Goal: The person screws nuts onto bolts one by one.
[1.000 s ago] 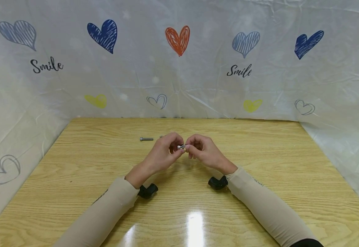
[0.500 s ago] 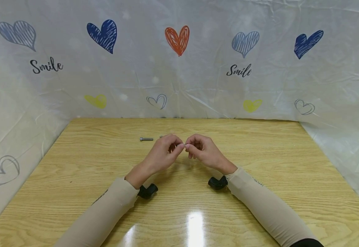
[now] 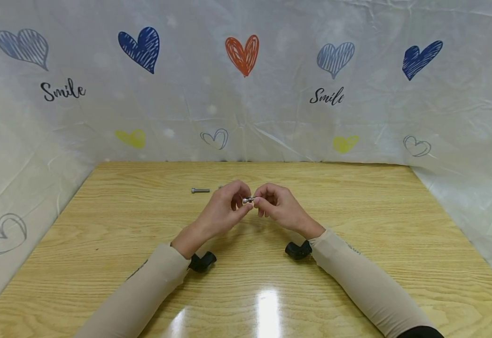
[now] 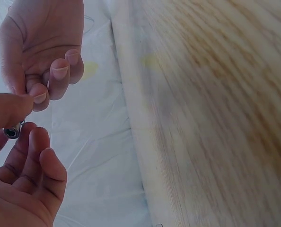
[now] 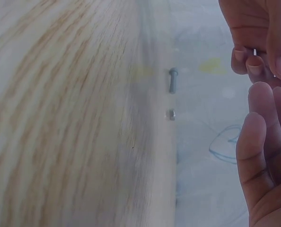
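a small metal bolt [image 3: 246,200] is held above the surface [image 3: 355,202] between the two hands, its socketed head toward the left hand [image 3: 222,209], whose fingers curl round it, its other end pinched between the fingers of the right hand [image 3: 284,207].

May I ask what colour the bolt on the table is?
Grey; the bolt shows best in the right wrist view.

Screened-off wkspace: heart-print sheeting [image 3: 284,101] round wd. tbl. [image 3: 246,270]
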`<state>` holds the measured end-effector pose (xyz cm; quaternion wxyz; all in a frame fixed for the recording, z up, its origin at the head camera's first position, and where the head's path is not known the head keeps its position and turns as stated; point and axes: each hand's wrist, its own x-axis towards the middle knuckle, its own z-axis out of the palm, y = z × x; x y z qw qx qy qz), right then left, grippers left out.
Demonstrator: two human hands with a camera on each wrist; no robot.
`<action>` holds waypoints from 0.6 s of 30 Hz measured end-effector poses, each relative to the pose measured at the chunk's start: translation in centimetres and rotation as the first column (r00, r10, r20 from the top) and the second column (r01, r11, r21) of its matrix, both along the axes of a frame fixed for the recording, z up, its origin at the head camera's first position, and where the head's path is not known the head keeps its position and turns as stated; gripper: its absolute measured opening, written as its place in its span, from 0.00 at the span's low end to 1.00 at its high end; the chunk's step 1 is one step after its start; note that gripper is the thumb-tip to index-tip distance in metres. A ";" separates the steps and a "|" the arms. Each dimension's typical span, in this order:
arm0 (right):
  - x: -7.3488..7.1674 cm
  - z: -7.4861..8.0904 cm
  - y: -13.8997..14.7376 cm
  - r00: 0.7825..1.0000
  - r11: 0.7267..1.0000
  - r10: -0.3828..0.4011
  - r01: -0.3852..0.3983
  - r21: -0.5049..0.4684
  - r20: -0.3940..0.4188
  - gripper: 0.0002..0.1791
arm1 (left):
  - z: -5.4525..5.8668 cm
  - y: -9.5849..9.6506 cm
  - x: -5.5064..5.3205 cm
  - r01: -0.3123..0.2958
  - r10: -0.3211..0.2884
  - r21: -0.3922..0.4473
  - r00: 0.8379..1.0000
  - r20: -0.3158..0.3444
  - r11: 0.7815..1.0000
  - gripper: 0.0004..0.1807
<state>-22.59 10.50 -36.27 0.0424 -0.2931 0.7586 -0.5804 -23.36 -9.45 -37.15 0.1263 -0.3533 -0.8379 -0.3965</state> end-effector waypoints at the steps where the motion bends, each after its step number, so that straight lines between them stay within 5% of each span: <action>1: 0.0 0.0 0.0 1.000 1.000 -0.001 0.001 0.000 0.000 0.06 | 0.0 0.0 0.0 0.001 -0.001 -0.001 1.000 -0.009 1.000 0.09; 12: 0.0 0.0 0.0 1.000 1.000 -0.009 0.009 0.000 0.000 0.06 | -0.2 -0.1 0.0 -0.015 0.015 -0.011 1.000 0.017 1.000 0.02; 18: 0.1 0.1 -0.1 1.000 1.000 -0.003 0.003 -0.004 0.007 0.08 | -0.2 -0.1 0.0 -0.029 0.032 -0.032 0.997 0.064 0.999 0.08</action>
